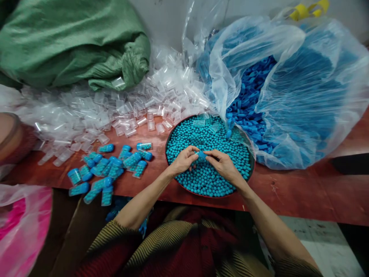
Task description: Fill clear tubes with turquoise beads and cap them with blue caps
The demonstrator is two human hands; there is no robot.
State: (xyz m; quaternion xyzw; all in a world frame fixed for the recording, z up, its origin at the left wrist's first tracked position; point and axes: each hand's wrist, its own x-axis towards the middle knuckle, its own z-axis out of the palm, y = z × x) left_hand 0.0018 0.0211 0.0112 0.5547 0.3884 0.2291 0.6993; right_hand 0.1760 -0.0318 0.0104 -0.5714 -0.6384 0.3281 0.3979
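Observation:
Above a round tray (207, 196) full of small blue balls (210, 181), my two hands come together. My left hand (184, 159) is closed on a small clear plastic container, mostly covered by the fingers. The fingertips of my right hand (223, 164) pinch a blue cap (201, 154) at the container's end. Whether the cap is fully seated I cannot tell. Left of the tray, several filled containers with blue caps (115, 165) lie in a loose pile on the reddish table (294, 192).
Many clear containers (170, 96) are heaped along the back, beside a green sack (72, 42). A large translucent bag (311, 100) of blue caps (250, 92) stands open behind the tray at right. A pink bag (25, 231) sits at lower left, below a round tub (11, 138).

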